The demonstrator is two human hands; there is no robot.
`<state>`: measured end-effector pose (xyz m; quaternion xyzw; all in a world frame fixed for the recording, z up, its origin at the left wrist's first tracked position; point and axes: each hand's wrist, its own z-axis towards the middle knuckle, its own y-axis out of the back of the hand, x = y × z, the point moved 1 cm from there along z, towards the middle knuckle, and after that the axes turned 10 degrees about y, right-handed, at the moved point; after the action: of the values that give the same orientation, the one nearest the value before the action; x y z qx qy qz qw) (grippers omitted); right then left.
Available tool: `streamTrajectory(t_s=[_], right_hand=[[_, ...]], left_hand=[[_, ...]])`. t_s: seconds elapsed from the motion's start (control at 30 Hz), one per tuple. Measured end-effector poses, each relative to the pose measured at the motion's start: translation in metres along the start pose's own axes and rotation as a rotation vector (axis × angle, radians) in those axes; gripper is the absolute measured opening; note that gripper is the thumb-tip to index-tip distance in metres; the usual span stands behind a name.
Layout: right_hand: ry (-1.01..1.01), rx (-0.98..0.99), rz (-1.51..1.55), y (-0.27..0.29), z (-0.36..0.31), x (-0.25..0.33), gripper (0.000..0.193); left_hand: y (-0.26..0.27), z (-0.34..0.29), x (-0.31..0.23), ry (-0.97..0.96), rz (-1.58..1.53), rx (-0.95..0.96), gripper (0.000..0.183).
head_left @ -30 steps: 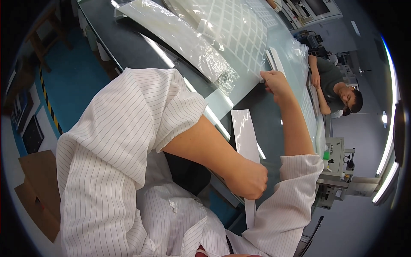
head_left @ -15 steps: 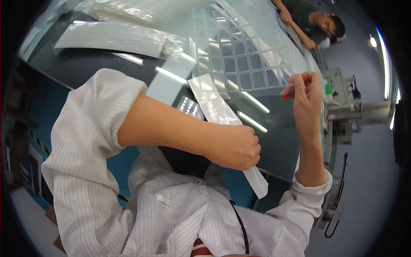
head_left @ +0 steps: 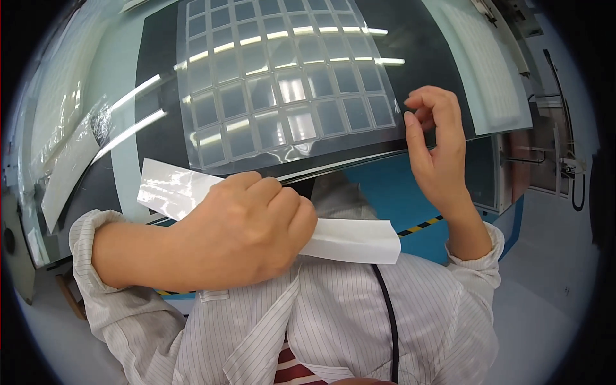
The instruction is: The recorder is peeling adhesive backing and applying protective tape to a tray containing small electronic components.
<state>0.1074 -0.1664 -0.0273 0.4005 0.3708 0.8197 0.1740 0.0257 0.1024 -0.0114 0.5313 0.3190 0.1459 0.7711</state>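
Observation:
My left hand is closed in a fist around a long white strip, held in front of my chest. The strip's left end is glossy and reaches over the table edge; its right end is matt and sticks out past my knuckles. My right hand is raised with thumb and fingers bent but apart, and nothing shows between them. Its fingertips are just beside the right edge of a clear plastic sheet with a grid of rectangular panes. That sheet lies flat on the dark table surface.
At the left of the table are plastic-wrapped white packs and another white strip. A stack of whitish sheets lies along the right side. Below the near edge shows blue floor with black-and-yellow tape.
My view has turned, so the gridded sheet now lies straight ahead. The strip in my left hand has swung from slanting to nearly level. My right fingers have parted from the sheet's corner.

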Motion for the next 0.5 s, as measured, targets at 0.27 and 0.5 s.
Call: streamTrajectory(t_s=[0.27,0.5], right_hand=[[0.476,0.086,-0.245,-0.002,0.001,-0.017,0.038],[0.722,0.059,-0.094,0.016,-0.004,-0.027,0.030]], left_hand=[[0.036,0.037,0.045,0.374,0.187,-0.225,0.030],[0.014,0.057,0.105,0.477,0.355,-0.444,0.028]])
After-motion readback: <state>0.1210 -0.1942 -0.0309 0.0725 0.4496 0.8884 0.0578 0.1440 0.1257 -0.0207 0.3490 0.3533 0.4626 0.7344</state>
